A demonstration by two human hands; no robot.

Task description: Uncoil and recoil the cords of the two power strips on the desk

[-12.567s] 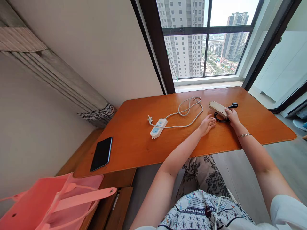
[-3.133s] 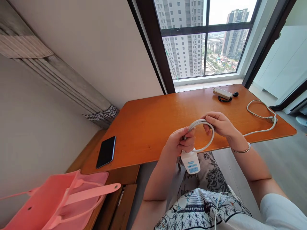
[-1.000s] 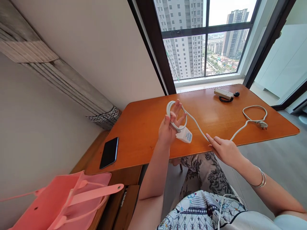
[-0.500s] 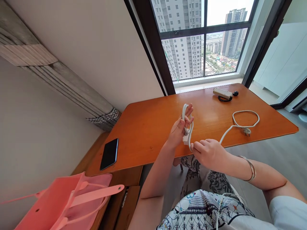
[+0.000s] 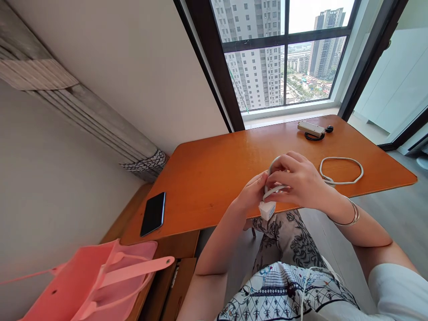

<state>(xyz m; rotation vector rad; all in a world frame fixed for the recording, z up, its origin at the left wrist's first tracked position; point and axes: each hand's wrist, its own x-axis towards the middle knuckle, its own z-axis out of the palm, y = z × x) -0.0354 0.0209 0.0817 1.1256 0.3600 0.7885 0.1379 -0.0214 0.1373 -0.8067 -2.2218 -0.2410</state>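
Observation:
My left hand (image 5: pixel 253 192) is closed around coils of a white power cord (image 5: pixel 274 191), above the table's near edge. A white block (image 5: pixel 267 209), apparently the cord's socket end, hangs below the fingers. My right hand (image 5: pixel 297 178) reaches over the coils from the right, its fingers curled round the cord and touching it close to the left hand. The rest of the cord lies as a loop (image 5: pixel 359 177) on the table to the right; its plug is hidden behind the right wrist.
The brown wooden table (image 5: pixel 207 174) stands below a window. At its far right is a power strip (image 5: pixel 311 129) with a black cable. A phone (image 5: pixel 153 214) lies at the left edge. A pink bag (image 5: pixel 83 276) is at lower left.
My right hand has moved up and left, carrying the cord over my left hand's coils. The left fingers have curled in. The loop on the table has shifted, and its plug has gone from sight.

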